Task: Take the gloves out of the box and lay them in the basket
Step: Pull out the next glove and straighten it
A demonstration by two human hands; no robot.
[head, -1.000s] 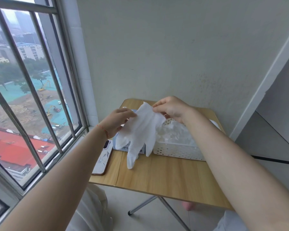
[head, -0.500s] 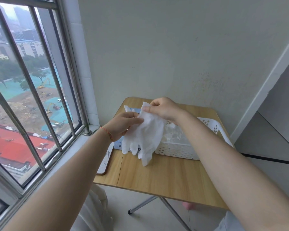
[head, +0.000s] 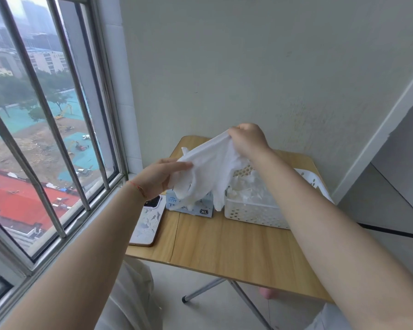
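A limp white disposable glove [head: 208, 167] is pinched by the right hand [head: 248, 140] and left hand [head: 162, 177], above the pale blue cardboard glove box [head: 188, 207]. Several gloves are already seen in the white perforated plastic basket [head: 255, 214] on the desk [head: 224, 244]; this one is not yet laid in.

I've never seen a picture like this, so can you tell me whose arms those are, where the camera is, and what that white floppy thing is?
A person wears the camera on their head, so you see their own two arms. The right hand pinches the top of a white glove; the left hand holds its side. Below, on a wooden table, sit a blue glove box, a white basket with more gloves inside, and a phone.
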